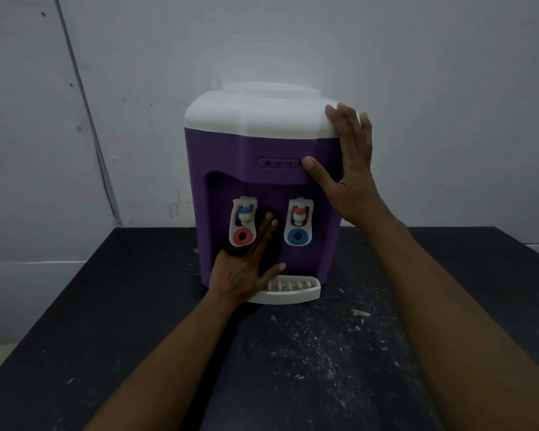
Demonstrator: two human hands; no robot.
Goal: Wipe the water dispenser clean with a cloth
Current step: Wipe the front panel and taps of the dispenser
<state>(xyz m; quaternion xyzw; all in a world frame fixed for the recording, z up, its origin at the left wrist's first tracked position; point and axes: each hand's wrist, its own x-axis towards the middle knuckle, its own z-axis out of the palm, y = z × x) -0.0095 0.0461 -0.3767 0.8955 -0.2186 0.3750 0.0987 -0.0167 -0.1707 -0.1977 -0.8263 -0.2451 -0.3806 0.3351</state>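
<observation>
A purple water dispenser (221, 169) with a white top stands on a black table (293, 353), with two white taps in its front recess. My left hand (246, 269) presses a dark cloth (269, 219) flat against the recess wall between the taps, fingers straight. My right hand (349, 169) rests spread on the dispenser's upper right corner, fingertips on the white top and thumb by the indicator panel. A white drip tray (293, 290) juts out below the taps.
The black table is speckled with white dust and flakes in front of the dispenser. A pale wall stands close behind, with a slanted dark seam at the left.
</observation>
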